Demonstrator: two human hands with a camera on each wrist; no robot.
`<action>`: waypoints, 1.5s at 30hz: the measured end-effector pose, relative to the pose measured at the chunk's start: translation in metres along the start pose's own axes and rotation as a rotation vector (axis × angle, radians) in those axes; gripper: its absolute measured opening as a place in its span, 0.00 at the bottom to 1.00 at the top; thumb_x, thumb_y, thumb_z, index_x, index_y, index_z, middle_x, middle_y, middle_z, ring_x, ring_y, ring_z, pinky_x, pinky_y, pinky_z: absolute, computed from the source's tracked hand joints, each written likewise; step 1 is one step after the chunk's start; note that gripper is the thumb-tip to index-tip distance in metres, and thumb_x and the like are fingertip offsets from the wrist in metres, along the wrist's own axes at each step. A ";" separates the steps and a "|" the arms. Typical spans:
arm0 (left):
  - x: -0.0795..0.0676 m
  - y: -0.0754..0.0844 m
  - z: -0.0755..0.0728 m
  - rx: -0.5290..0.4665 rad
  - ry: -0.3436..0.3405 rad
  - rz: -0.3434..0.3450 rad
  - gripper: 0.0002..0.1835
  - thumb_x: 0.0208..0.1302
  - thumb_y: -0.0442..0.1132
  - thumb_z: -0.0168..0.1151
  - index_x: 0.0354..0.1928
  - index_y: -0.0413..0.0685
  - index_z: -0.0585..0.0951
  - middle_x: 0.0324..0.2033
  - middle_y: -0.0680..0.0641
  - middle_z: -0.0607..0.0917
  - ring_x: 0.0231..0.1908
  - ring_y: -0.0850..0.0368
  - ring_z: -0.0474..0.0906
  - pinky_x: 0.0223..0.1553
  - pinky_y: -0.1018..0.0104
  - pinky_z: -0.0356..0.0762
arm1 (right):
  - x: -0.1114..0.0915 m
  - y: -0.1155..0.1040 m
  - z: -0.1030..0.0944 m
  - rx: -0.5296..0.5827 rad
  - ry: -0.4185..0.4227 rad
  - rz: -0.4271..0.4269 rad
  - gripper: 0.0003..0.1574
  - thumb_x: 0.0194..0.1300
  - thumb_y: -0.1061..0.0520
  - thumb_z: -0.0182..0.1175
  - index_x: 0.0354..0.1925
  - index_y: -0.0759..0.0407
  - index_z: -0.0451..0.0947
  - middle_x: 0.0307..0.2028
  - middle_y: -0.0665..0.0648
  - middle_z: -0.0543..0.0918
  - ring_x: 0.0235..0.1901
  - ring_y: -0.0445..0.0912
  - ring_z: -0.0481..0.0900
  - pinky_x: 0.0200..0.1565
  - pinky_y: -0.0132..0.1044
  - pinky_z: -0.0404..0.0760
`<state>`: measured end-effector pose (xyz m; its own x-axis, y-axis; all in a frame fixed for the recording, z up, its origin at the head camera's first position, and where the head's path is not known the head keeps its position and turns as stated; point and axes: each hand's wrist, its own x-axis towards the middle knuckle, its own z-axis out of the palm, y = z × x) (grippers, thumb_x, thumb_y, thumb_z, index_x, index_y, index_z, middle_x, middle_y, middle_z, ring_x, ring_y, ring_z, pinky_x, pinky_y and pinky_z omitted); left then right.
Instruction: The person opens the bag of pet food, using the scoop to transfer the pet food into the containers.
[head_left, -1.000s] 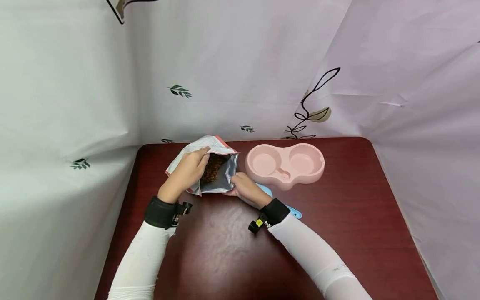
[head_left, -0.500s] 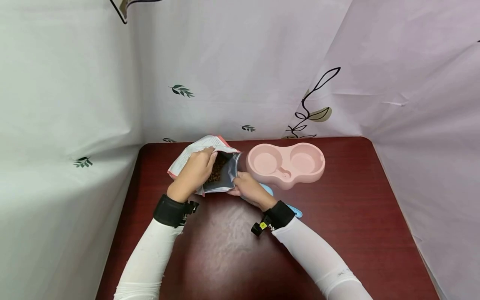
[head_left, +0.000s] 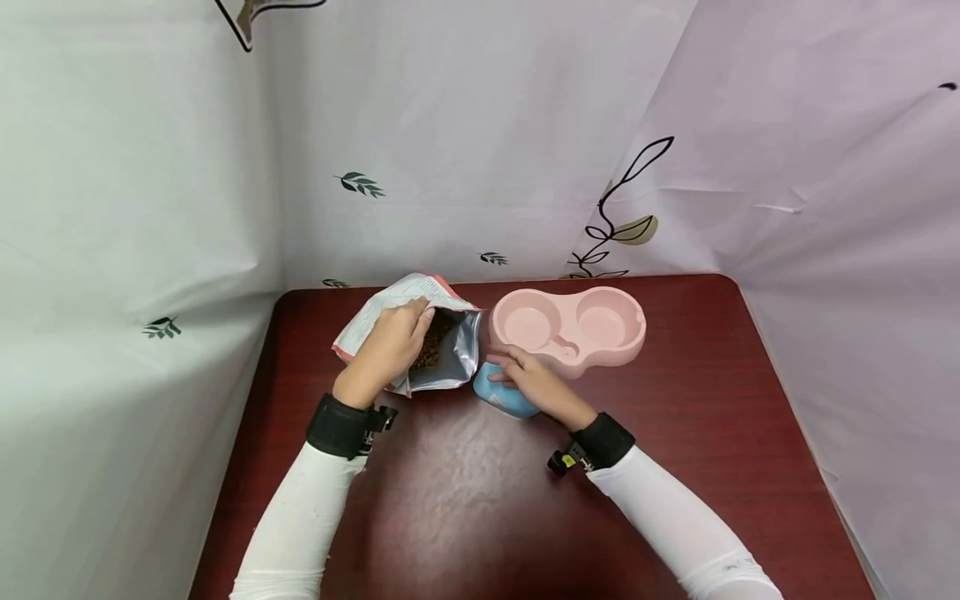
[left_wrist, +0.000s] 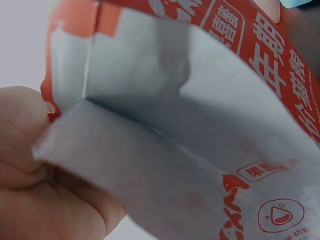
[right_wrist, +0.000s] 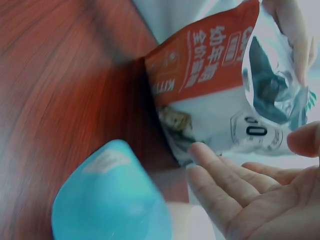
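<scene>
A red-and-white cat food bag [head_left: 386, 302] lies tilted at the back left of the table, its mouth facing right. Brown kibble [head_left: 427, 352] shows inside against the silver lining. My left hand [head_left: 392, 335] grips the upper edge of the mouth; in the left wrist view the bag's bottom fold [left_wrist: 125, 115] covers part of that hand. Over a blue scoop [head_left: 504, 402] hovers my right hand [head_left: 538, 385], with fingers extended and relaxed. From the right wrist, the scoop's rounded bowl [right_wrist: 110, 195] sits beside the fingers, apart from them. The forearm hides its handle.
A pink double pet bowl [head_left: 567, 329] stands right of the bag, just behind my right hand. The dark red wooden table [head_left: 450, 500] ends at a white curtain [head_left: 480, 150] with leaf prints, which also hangs along both sides.
My right hand has let go of the bag's lower mouth edge and moved right, over the scoop. The left hand stays gripping the bag's upper edge.
</scene>
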<state>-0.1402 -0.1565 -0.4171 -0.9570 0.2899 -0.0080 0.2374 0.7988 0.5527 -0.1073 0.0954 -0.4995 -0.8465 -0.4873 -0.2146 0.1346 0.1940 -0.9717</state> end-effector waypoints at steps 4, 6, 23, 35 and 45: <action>-0.001 0.000 0.001 0.002 -0.003 0.005 0.26 0.84 0.44 0.45 0.70 0.30 0.72 0.68 0.31 0.75 0.71 0.37 0.70 0.68 0.43 0.72 | -0.008 0.006 -0.010 -0.026 0.046 -0.058 0.29 0.85 0.58 0.41 0.75 0.74 0.60 0.69 0.75 0.71 0.61 0.67 0.80 0.64 0.60 0.77; -0.001 0.000 0.001 0.002 -0.010 0.006 0.26 0.84 0.44 0.45 0.71 0.30 0.71 0.68 0.31 0.75 0.71 0.37 0.70 0.69 0.43 0.72 | -0.012 0.010 -0.014 -0.085 0.086 -0.088 0.28 0.85 0.58 0.43 0.74 0.71 0.62 0.67 0.73 0.75 0.59 0.64 0.82 0.64 0.54 0.79; -0.006 -0.004 0.005 0.002 -0.021 0.022 0.27 0.84 0.45 0.45 0.71 0.31 0.72 0.69 0.32 0.74 0.72 0.37 0.68 0.74 0.42 0.62 | -0.060 0.041 -0.057 -0.625 0.268 -0.300 0.28 0.80 0.59 0.53 0.74 0.60 0.67 0.65 0.59 0.82 0.63 0.53 0.81 0.60 0.53 0.80; -0.005 -0.004 0.006 -0.004 -0.010 0.027 0.26 0.84 0.45 0.46 0.70 0.31 0.72 0.69 0.32 0.75 0.72 0.37 0.68 0.74 0.42 0.63 | -0.079 0.070 -0.071 -0.841 0.289 -0.396 0.27 0.74 0.61 0.60 0.68 0.63 0.73 0.59 0.60 0.82 0.58 0.53 0.81 0.57 0.54 0.82; -0.006 -0.006 0.006 -0.012 -0.005 0.037 0.26 0.84 0.44 0.46 0.70 0.31 0.73 0.68 0.31 0.75 0.71 0.37 0.70 0.73 0.42 0.64 | -0.082 0.086 -0.073 -0.956 0.267 -0.385 0.25 0.71 0.60 0.62 0.63 0.66 0.76 0.56 0.63 0.84 0.56 0.54 0.82 0.55 0.54 0.82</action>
<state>-0.1346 -0.1597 -0.4252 -0.9466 0.3222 0.0084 0.2709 0.7812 0.5625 -0.0645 0.2143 -0.5582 -0.8469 -0.4784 0.2323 -0.5288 0.7111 -0.4635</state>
